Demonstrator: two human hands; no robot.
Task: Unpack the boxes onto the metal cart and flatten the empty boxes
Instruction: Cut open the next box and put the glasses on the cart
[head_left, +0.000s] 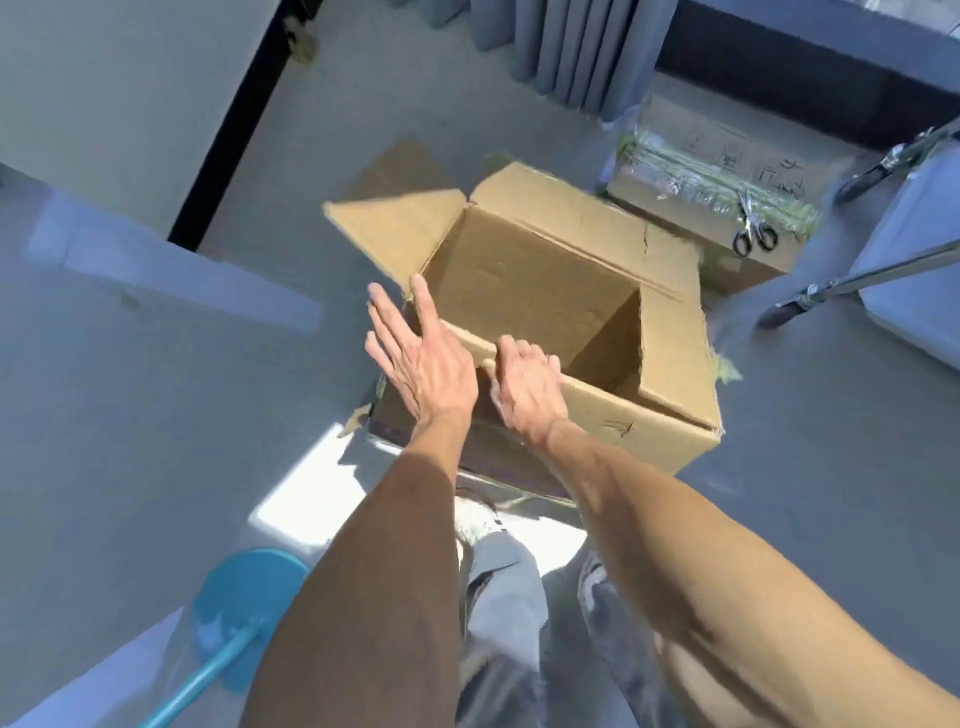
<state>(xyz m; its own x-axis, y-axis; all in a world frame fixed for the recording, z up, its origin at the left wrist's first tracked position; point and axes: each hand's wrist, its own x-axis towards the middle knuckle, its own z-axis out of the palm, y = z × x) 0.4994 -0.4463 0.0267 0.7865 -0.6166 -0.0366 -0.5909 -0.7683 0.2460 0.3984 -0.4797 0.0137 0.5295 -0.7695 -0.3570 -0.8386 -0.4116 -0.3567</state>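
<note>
cardboard box (545, 291), right hand (527, 384) gripping rim, left hand (421, 358) splayed

Two cardboard boxes stand on the floor, one open box (545, 291) in the middle and one taped box (722, 192) far right, with one pair of scissors (753, 234) on the taped one, one blue dustpan (244, 613) near left, and two hands, left hand (421, 358) and right hand (524, 384).

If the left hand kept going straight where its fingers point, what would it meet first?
Probably the open box's spread left flap, just beyond the left hand's straight fingertips; depth is unclear, so it might pass over it.
</note>
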